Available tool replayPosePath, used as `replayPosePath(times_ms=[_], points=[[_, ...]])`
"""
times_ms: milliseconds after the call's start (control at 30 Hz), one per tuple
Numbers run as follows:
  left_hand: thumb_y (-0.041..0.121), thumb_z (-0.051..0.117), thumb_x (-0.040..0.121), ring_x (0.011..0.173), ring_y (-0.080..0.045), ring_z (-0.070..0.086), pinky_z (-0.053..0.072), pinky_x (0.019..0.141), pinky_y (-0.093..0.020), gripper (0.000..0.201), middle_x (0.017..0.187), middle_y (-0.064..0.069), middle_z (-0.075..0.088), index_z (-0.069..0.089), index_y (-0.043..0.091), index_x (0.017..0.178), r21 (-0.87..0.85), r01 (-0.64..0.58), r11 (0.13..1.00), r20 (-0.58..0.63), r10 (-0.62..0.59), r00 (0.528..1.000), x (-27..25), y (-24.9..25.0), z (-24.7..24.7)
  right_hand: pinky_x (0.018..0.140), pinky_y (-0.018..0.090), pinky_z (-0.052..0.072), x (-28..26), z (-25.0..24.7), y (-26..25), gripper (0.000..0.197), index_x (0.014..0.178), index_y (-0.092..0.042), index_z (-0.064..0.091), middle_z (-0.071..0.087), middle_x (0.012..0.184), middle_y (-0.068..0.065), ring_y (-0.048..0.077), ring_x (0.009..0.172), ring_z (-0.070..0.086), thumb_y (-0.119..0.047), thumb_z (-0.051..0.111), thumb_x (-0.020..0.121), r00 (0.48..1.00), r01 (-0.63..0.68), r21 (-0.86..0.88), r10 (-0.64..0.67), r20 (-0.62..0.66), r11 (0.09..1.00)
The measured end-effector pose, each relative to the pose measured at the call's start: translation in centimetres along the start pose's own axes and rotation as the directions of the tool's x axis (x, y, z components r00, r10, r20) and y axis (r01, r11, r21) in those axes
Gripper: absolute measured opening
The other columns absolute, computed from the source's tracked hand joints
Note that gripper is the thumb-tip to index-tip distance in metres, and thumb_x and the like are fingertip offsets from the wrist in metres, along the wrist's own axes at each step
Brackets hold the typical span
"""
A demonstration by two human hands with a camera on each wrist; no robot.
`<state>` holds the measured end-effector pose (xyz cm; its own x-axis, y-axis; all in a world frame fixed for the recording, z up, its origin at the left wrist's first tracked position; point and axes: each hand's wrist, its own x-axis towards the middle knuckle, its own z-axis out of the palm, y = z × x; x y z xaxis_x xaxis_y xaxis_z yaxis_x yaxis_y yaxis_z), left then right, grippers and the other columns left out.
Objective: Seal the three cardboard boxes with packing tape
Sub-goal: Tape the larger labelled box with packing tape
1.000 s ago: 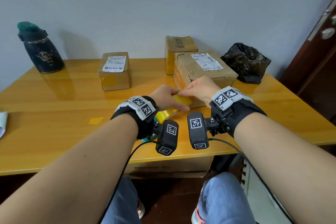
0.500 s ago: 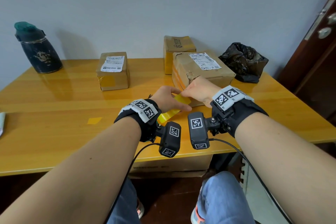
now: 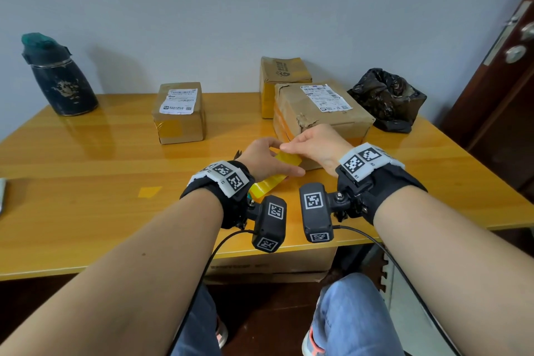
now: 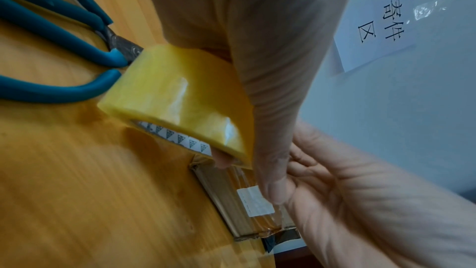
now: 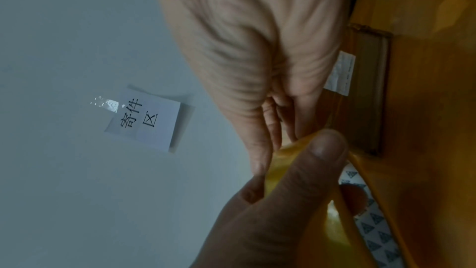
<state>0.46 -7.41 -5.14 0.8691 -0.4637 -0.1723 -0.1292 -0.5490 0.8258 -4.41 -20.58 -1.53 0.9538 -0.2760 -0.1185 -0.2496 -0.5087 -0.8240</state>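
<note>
A yellow packing tape roll [image 3: 276, 175] sits in my left hand [image 3: 261, 157], just above the table; the thumb [image 4: 268, 150] lies along its outer face [image 4: 180, 97]. My right hand [image 3: 289, 147] meets it from the right, and its fingertips [image 5: 260, 162] pinch at the roll's top edge, where the tape end lies. Right behind the hands stands a large worn cardboard box [image 3: 320, 113]. A taller box [image 3: 284, 75] stands behind that one, and a small labelled box [image 3: 179, 115] sits to the left.
Teal-handled scissors [image 4: 64, 48] lie on the wooden table [image 3: 86, 211] under my left wrist. A scrap of tape [image 3: 148, 191] is stuck to the table. A dark bottle [image 3: 57, 78] is far left, a black bag [image 3: 387, 98] far right. Another carton [image 3: 271, 266] is under the table.
Both hands stay joined at the tape roll in front of the large box. They have drifted slightly up and away from me; the boxes have not moved.
</note>
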Motion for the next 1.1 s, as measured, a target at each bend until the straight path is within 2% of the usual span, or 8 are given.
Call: replayPosePath(times_ms=[100,333,467,567,633,767,933,1100], points=[[0.038,0.089,0.060,0.106,-0.011,0.048,0.043,0.089,-0.032,0.077,0.112,0.006,0.051,0.052,0.026,0.126,-0.010,0.003,1.000,0.003,-0.003,1.000,-0.1,0.0,0.0,0.088,0.028,0.043,0.0,0.2,-0.3,0.029,0.100,-0.003,0.073,0.069,0.112,0.011,0.019,0.111,0.060,-0.022,0.077,0.079,0.999,0.007,-0.047,-0.009,-0.031,0.999],[0.037,0.089,0.060,0.106,-0.011,0.046,0.043,0.093,-0.034,0.075,0.113,0.005,0.050,0.053,0.026,0.126,-0.017,0.008,1.000,0.004,-0.008,1.000,-0.2,-0.1,-0.2,0.099,0.040,0.047,0.6,0.6,-0.5,0.027,0.105,0.003,0.069,0.067,0.113,0.017,0.027,0.111,0.061,-0.016,0.068,0.087,0.999,0.025,-0.148,-0.028,-0.019,0.989],[0.036,0.088,0.061,0.108,-0.012,0.046,0.043,0.095,-0.035,0.077,0.114,0.004,0.050,0.052,0.030,0.129,-0.018,-0.004,1.000,0.008,0.004,1.000,-0.2,-0.2,-0.4,0.089,0.034,0.046,0.4,0.4,0.2,0.028,0.101,0.010,0.069,0.067,0.110,0.024,0.032,0.109,0.061,-0.015,0.067,0.087,0.998,0.056,-0.103,-0.057,-0.009,0.993],[0.036,0.088,0.063,0.109,-0.012,0.046,0.043,0.096,-0.035,0.078,0.117,0.004,0.051,0.052,0.031,0.131,-0.015,-0.021,1.000,0.012,0.021,1.000,-0.2,-0.3,-0.7,0.095,0.045,0.047,0.7,0.4,0.8,0.033,0.098,0.016,0.066,0.063,0.110,0.031,0.040,0.110,0.058,-0.013,0.067,0.084,0.999,0.048,-0.040,-0.049,-0.019,0.998],[0.037,0.088,0.063,0.110,-0.010,0.044,0.042,0.094,-0.033,0.077,0.122,0.004,0.052,0.052,0.032,0.132,-0.008,-0.034,0.999,0.020,0.034,0.999,-0.2,-0.5,-0.7,0.097,0.047,0.048,0.8,0.4,1.0,0.028,0.094,0.013,0.069,0.066,0.106,0.029,0.036,0.106,0.061,-0.013,0.068,0.082,0.999,0.026,0.011,-0.025,-0.024,1.000],[0.036,0.087,0.064,0.111,-0.009,0.045,0.042,0.095,-0.033,0.075,0.127,0.002,0.053,0.053,0.033,0.131,0.004,-0.039,0.999,0.021,0.039,0.999,-0.3,-0.6,-0.8,0.096,0.041,0.050,1.0,0.5,1.5,0.020,0.094,0.002,0.072,0.070,0.102,0.018,0.026,0.102,0.064,-0.013,0.070,0.081,1.000,-0.013,0.094,0.015,-0.026,0.995],[0.030,0.085,0.069,0.128,-0.013,0.043,0.036,0.092,-0.027,0.070,0.135,0.002,0.052,0.054,0.029,0.132,0.014,-0.060,0.998,0.040,0.059,0.997,-0.4,-0.5,-1.1,0.097,0.042,0.050,1.3,0.6,2.2,0.019,0.094,0.001,0.073,0.071,0.100,0.016,0.025,0.101,0.065,-0.013,0.071,0.081,1.000,-0.005,0.135,0.007,-0.014,0.991],[0.030,0.084,0.070,0.131,-0.014,0.041,0.033,0.092,-0.027,0.069,0.138,0.003,0.050,0.055,0.028,0.133,-0.012,-0.053,0.999,0.031,0.054,0.998,-0.5,-0.5,-1.6,0.101,0.041,0.047,1.4,1.2,2.3,0.016,0.088,-0.006,0.072,0.071,0.099,0.013,0.026,0.105,0.064,-0.021,0.066,0.088,0.998,-0.007,0.266,-0.010,0.059,0.964]])
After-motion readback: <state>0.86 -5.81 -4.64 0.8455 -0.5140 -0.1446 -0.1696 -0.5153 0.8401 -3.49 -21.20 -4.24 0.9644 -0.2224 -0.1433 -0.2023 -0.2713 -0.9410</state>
